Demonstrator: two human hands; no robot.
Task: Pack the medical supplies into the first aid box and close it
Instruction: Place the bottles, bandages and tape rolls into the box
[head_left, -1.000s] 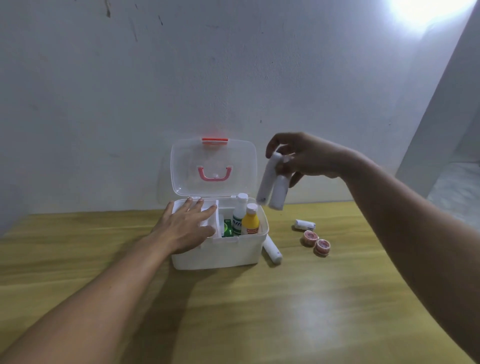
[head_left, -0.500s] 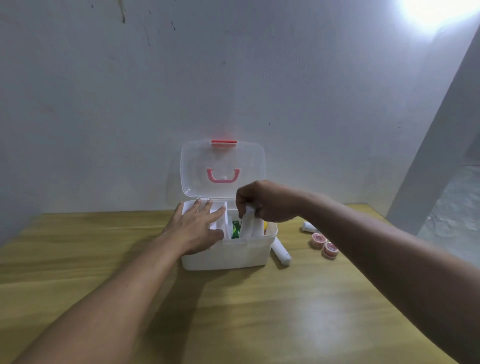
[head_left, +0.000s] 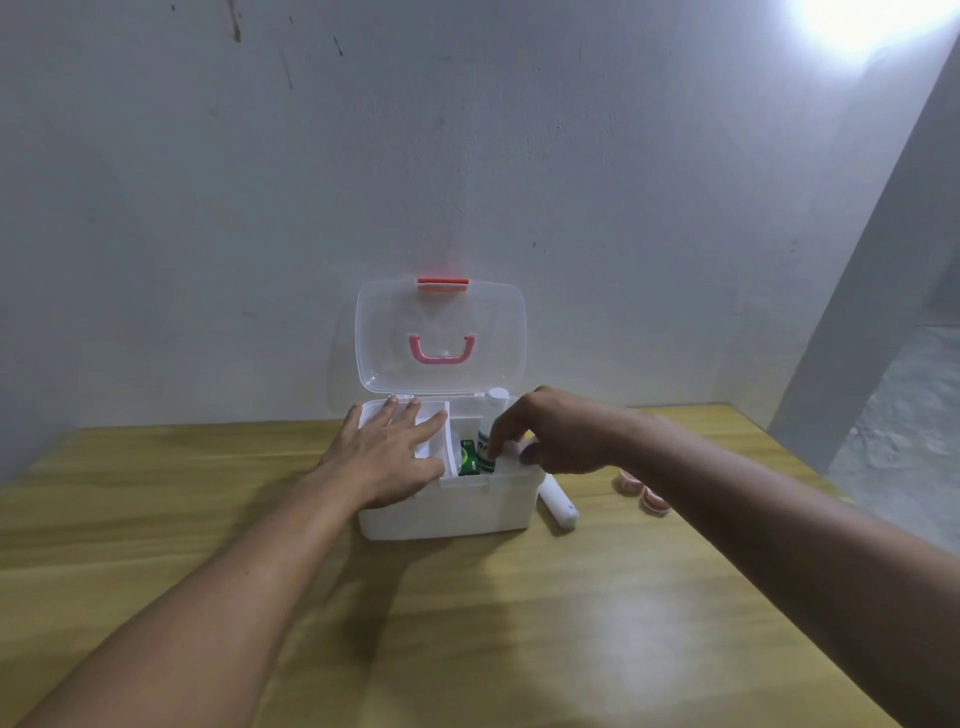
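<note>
While your left hand (head_left: 387, 460) lies flat, fingers released, on the first aid box (head_left: 452, 506), your right hand (head_left: 553, 434) reaches inside. Whether its fingers grasp anything, I cannot tell.

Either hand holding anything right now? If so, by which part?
Left hand lies flat on the first aid box tray, gripping nothing. Right hand has fingertips down inside the box among the bottles; whether it grips one cannot be told.

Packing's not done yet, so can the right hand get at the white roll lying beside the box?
Probably yes: the white roll lies in the open on the table right of the box, just below the right hand.
</note>
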